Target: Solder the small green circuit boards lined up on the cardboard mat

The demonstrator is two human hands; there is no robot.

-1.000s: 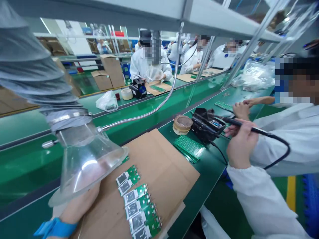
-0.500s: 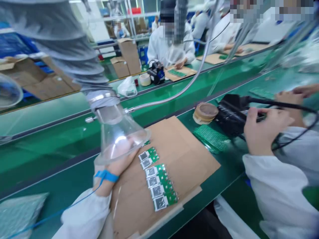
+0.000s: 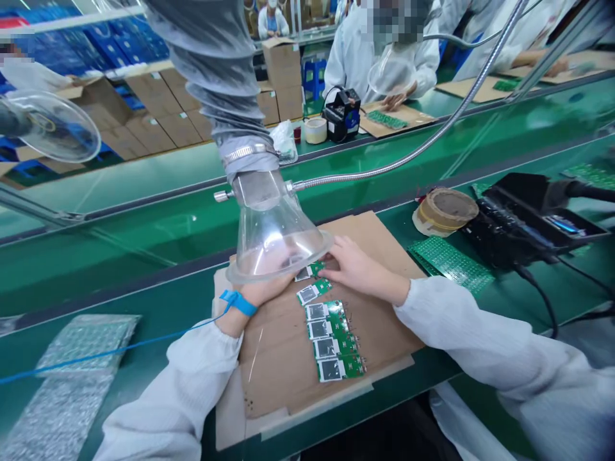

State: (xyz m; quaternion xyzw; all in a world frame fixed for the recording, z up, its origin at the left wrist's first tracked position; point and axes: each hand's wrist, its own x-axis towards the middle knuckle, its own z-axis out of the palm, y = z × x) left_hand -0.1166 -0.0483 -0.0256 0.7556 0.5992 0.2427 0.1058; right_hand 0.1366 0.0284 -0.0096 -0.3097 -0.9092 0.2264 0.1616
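Observation:
My left hand, with a blue wrist strap, lies partly behind the clear hood. Its fingers are blurred through the plastic. My right hand reaches in from the right, thumb and fingertips closed at the right end of a small green circuit board with a dark square screen. Some of its fingertips are hidden by the hood's rim. Just below lies another screened board. Further down, several like boards form a column on the brown cardboard sheet.
The hood hangs from a grey duct, with a metal hose running right. Beyond the right sleeve are a tape roll, green board panels and a black device. Bubble-wrapped stuff lies left. A co-worker sits opposite.
My right hand has left the black device on the right and come over to the board beside my left hand. The view has turned, and the other hand near the device is out of view.

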